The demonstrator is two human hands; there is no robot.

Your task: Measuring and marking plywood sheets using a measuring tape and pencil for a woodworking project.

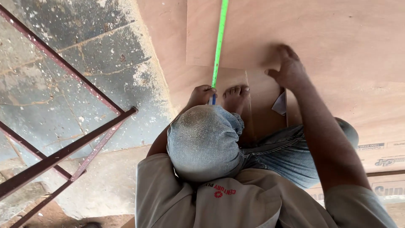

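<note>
I am crouched over a sheet of reddish-brown plywood [337, 33] lying on the floor. A bright green measuring tape [219, 42] runs straight away from me across the sheet. My left hand [201, 95] is closed around a blue pen or pencil [213, 99] at the near end of the tape, just past my dusty denim knee [204, 139]. Out to the right, my right hand [288, 67] presses flat on the plywood with fingers spread. My bare foot [235, 97] rests on a lower sheet beside the left hand.
A rusty metal frame [71, 143] of thin bars stands at the left over a dusty grey stone floor [63, 84] sprinkled with sawdust. A small white scrap [280, 105] lies by the plywood edge. More stacked sheets with printed labels [379, 162] lie at the right.
</note>
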